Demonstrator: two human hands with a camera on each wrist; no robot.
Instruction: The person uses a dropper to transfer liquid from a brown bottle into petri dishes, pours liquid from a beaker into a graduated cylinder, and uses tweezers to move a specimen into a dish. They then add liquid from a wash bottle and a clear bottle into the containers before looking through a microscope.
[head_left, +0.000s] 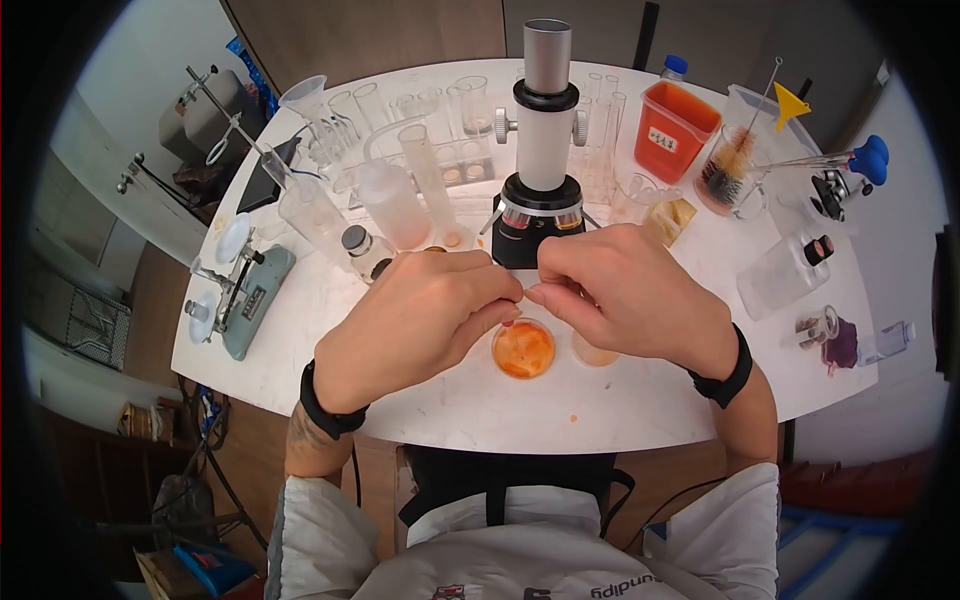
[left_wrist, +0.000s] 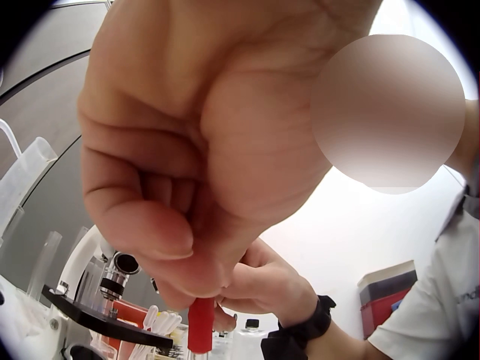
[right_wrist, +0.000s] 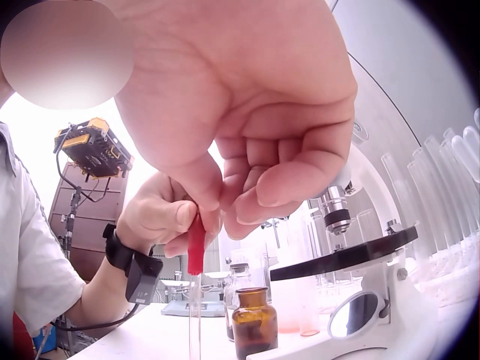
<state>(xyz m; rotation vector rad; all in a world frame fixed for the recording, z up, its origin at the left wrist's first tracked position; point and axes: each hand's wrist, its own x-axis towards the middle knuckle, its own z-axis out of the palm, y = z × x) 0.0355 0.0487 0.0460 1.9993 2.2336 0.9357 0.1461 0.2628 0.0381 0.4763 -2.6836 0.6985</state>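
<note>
A red rubber bulb (left_wrist: 200, 324) tops a thin glass tube (right_wrist: 195, 319), which hangs upright. My left hand (head_left: 415, 310) pinches the bulb (right_wrist: 196, 247) between thumb and fingers, above a round dish of orange material (head_left: 523, 362). Close beside it, my right hand (head_left: 635, 290) has its fingers bent, with the thumb tip at the bulb's upper end in the right wrist view; whether it grips the bulb is hidden. Partly under the right hand stands a second small dish (head_left: 595, 352).
Behind the hands stands a microscope (head_left: 547, 150). Bottles and glassware lie left of it, with a balance (head_left: 258, 300) farther left. To the right are a red container (head_left: 675, 130), a brush beaker (head_left: 722, 180) and a clear bottle (head_left: 782, 280). An amber bottle (right_wrist: 255, 322) stands near the microscope.
</note>
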